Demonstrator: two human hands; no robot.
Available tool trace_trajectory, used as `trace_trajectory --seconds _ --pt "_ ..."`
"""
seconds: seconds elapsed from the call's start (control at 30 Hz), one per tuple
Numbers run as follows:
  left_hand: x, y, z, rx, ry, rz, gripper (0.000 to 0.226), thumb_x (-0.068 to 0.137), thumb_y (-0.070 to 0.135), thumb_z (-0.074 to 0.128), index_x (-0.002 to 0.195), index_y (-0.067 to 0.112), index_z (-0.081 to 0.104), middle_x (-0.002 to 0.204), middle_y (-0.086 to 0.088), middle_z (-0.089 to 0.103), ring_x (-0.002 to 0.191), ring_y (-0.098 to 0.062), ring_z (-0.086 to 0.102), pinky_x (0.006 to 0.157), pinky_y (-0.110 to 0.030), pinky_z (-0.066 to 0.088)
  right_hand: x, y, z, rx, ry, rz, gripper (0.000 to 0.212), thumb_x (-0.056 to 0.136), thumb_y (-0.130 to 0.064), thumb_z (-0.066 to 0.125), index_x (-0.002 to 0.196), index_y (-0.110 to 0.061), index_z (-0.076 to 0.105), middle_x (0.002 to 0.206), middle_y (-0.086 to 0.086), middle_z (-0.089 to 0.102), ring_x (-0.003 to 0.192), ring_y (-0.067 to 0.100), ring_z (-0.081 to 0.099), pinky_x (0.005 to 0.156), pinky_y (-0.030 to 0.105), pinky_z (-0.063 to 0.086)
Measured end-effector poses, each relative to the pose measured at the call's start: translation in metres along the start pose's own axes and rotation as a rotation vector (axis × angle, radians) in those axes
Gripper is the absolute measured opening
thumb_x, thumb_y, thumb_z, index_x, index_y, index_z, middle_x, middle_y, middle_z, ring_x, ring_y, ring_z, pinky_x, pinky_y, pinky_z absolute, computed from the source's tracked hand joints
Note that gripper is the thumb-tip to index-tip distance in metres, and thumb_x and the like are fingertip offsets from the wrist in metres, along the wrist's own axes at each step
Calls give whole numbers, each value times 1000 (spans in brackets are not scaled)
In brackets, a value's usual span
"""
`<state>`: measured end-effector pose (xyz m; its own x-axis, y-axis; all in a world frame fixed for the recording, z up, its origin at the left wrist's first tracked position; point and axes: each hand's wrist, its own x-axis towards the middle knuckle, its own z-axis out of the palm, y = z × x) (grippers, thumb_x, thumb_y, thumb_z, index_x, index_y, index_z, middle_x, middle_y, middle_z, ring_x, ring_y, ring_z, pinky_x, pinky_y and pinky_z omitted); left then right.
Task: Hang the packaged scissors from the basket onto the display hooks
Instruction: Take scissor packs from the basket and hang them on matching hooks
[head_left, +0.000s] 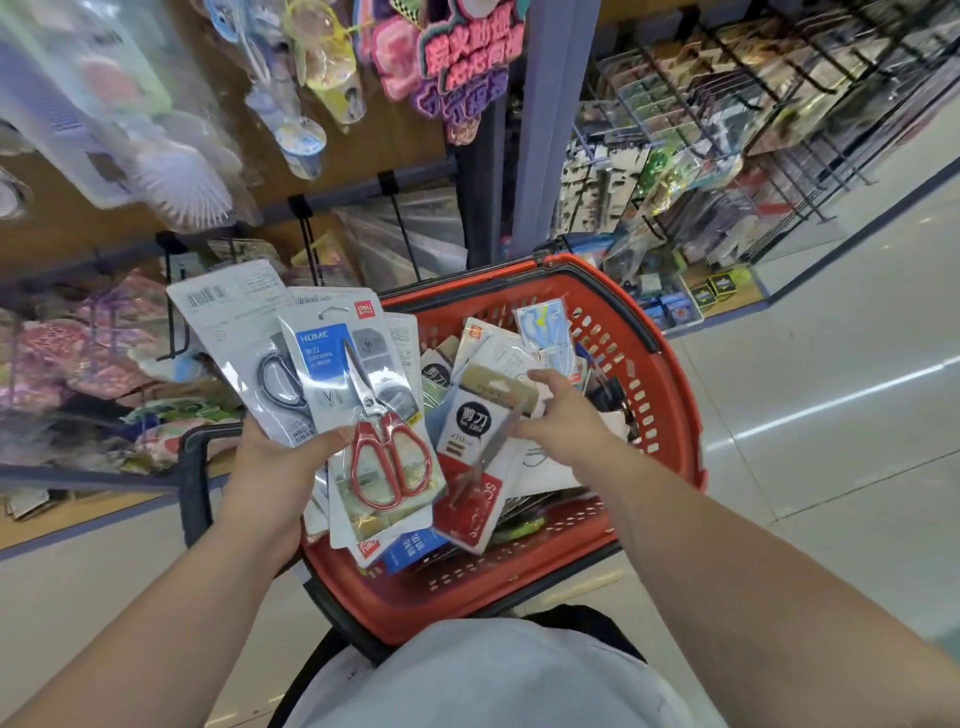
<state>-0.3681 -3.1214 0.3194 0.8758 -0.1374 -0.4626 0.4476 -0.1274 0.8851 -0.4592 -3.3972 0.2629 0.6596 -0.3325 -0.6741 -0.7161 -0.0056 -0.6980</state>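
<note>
A red plastic basket (670, 395) stands in front of me, holding several packaged scissors. My left hand (275, 467) grips a fanned stack of scissor packs (358, 374) above the basket's left rim; the front pack shows red-handled scissors. My right hand (563, 415) reaches into the basket with fingers spread over a pack with a black round label (470, 423), touching the packs there without a clear grip. Black display hooks (402, 223) stick out from the wooden panel behind the basket.
Hanging goods crowd the upper left panel, among them clear-wrapped cups (322, 67). Floral items (104, 358) fill the lower left shelf. A wire rack of packaged goods (727, 130) stands at the right, with tiled floor (831, 415) beside it.
</note>
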Motion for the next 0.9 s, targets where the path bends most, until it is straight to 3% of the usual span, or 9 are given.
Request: trace_trajectory --seconds 0.13,0.23,0.3,0.37,0.43,0.53,0.63,0.77,0.9 --pt "2 -3 -2 -36 8 7 65 84 -6 80 141 18 60 124 -4 78 113 -27 75 89 -42 61 -2 26 43 208 41 98 28 84 -2 82 101 -17 65 96 10 70 76 20 67 68 34 58" --pt "0 -1 -3 -47 2 3 62 85 -6 78 140 18 61 123 -5 78 111 -26 76 89 -45 63 1 36 61 497 96 200 19 83 5 80 84 -8 67 84 17 71 74 30 69 74 42 61" --pt "-4 2 -5 -51 0 6 60 87 -7 76 139 17 62 121 -4 79 107 -24 77 80 -39 66 9 30 58 637 158 188 15 85 3 79 86 -9 70 84 15 74 73 27 70 69 36 59" --pt "-4 5 -10 -45 15 -2 59 87 -4 78 139 17 63 121 -4 79 109 -25 77 83 -43 65 17 15 41 796 190 147 11 90 -5 78 99 -7 71 85 10 78 75 24 74 67 33 59" --pt "-1 6 -15 -46 34 -19 58 87 -4 78 139 17 64 122 -5 78 111 -27 76 94 -50 61 28 1 20 910 177 99 34 91 -17 80 119 -9 65 97 8 80 89 25 77 76 39 60" --pt "-1 9 -19 -38 51 -14 57 87 -6 76 138 16 64 123 -6 78 112 -28 75 96 -50 60 39 -1 16 672 143 121 56 80 -14 90 124 -17 55 108 11 77 88 27 77 78 46 62" --pt "-3 11 -21 -42 55 -6 58 88 -7 76 139 17 63 123 -5 78 111 -26 76 88 -46 64 41 14 39 330 165 151 30 80 1 86 100 -13 69 103 18 77 78 31 75 77 54 64" --pt "-6 12 -27 -46 71 -19 62 87 -6 78 141 18 60 124 -4 78 113 -26 75 90 -47 62 35 16 53 339 76 87 5 92 -10 78 95 -14 77 97 15 80 85 37 77 81 55 63" --pt "-8 16 -36 -63 109 -9 62 86 -8 78 139 19 59 118 -2 79 107 -23 77 80 -40 65 18 -17 38 366 32 -34 15 104 -19 64 114 -15 74 99 8 81 89 31 78 74 47 63"
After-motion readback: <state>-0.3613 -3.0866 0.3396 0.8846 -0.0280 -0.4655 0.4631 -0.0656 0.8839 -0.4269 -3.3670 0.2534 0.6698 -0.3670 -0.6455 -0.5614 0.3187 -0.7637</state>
